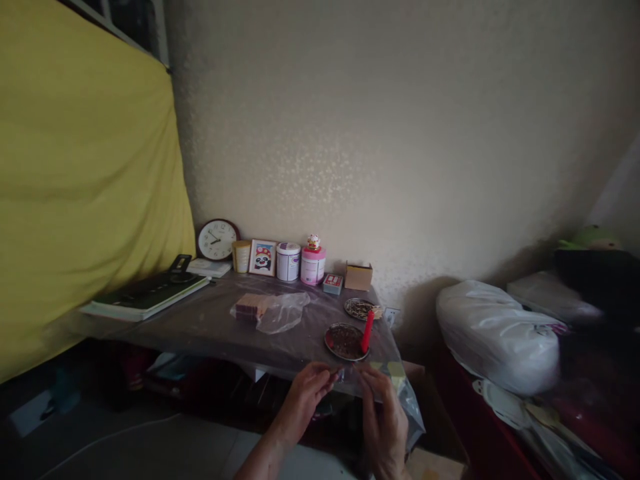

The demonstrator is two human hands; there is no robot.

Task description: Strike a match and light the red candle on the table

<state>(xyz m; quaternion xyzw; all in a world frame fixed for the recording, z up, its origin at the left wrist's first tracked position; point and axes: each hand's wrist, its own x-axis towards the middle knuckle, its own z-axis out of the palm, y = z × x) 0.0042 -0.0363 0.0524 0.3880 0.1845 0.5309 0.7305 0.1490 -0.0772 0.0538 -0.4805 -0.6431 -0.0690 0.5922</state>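
Observation:
My left hand (311, 392) is raised at the table's front edge, its thumb and fingers pinched together. A small pale, shiny bit shows at its fingertips, too small to name. Close beside it, my right hand (389, 412) is closed in a pinch too. What it holds, if anything, is hidden by the fingers. Just beyond both hands, a red candle (368, 332) stands slightly tilted at the right side of a round dark dish (344, 341). Behind that lies a second dish (356, 308) with thin sticks like matches on it.
Plastic film covers the table (200, 330). On it are a wrapped block of small boxes (251, 307), a matchbox (333, 284), a cardboard box (358, 276), tins (289, 262), a panda picture (263, 257), a clock (218, 239) and a large book (147, 297). White bags (495, 333) sit at right.

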